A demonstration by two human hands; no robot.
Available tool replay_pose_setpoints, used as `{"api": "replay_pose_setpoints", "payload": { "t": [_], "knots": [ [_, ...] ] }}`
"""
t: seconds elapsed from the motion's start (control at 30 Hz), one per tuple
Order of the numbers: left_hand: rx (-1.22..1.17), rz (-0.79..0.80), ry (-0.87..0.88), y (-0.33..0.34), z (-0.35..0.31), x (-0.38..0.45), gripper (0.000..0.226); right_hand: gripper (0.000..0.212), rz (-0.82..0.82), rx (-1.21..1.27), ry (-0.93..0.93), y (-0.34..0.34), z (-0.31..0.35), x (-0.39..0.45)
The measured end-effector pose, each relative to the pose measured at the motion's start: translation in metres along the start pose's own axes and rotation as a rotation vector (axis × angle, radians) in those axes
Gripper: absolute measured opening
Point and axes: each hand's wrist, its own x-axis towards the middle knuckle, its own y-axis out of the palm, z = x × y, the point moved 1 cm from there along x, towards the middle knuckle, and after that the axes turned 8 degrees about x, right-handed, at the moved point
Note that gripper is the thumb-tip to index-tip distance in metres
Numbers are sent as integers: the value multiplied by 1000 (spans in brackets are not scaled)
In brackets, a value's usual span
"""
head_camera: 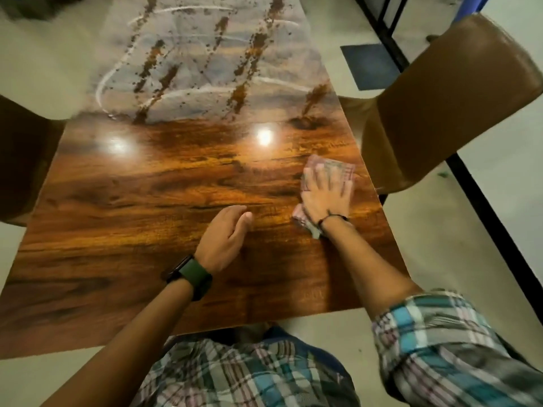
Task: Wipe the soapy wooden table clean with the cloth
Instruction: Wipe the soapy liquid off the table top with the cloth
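Wiping in progress, roughly half done by my estimate. Left chair (20,160) stands at the desk edge. Soap film (199,63) covers the far desk (117,224); near part looks clean. Left hand (224,239) empty, loosely open, resting. Right hand (327,195) flat, fingers spread, pressing cloth (329,168) near right edge. Next: push cloth forward into film. Right chair (440,98) crowds that side.
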Motion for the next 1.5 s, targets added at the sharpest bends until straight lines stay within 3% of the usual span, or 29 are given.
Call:
{"api": "replay_pose_setpoints", "payload": {
  "t": [0.13, 0.2, 0.27, 0.33, 0.43, 0.53, 0.6, 0.77, 0.87, 0.93, 1.1, 1.17, 1.33, 1.43, 1.5],
  "knots": [
    [-12, -121, -35, -21, 15, -2, 37, 56, 176, -49, -462, 47, 112, -19],
    [-17, -120, -33, -29, 19, -5, 34, 56, 270, -85, -694, 63, 131, -42],
    [-8, -139, -88, -33, 24, -9, 32, 57, 239, -79, -762, 57, 118, -28],
    [-2, -185, -195, -37, 31, -15, 36, 57, 125, -57, -608, 40, 91, 4],
    [-49, -192, -252, -39, 37, -21, 41, 62, -33, 37, -173, 7, 32, 49],
    [-70, -212, -271, -45, 41, -29, 31, 67, -83, 21, -10, 0, 29, 51],
    [-63, -235, -273, -51, 43, -32, 29, 67, -67, 11, -63, 15, 71, 35],
    [-42, -289, -308, -75, 71, -30, 35, 67, 188, -56, -658, 82, 213, -43],
    [-64, -300, -321, -89, 90, -33, 31, 63, 303, -170, -874, 92, 235, -56],
    [-85, -323, -297, -96, 103, -36, 30, 63, 180, -178, -782, 80, 224, -33],
    [-178, -299, -261, -114, 145, -50, 22, 59, 19, -30, -112, 60, 215, 2],
    [-225, -289, -219, -130, 168, -55, 21, 59, -5, -69, -109, 80, 261, -13],
    [-243, -189, -152, -189, 236, -66, 27, 58, 147, -108, -419, 139, 396, -75],
    [-238, -156, -129, -217, 257, -60, 35, 55, 202, -181, -474, 134, 396, -71],
    [-240, -87, -126, -230, 271, -55, 41, 54, 169, -178, -300, 126, 379, -69]
  ]
}}
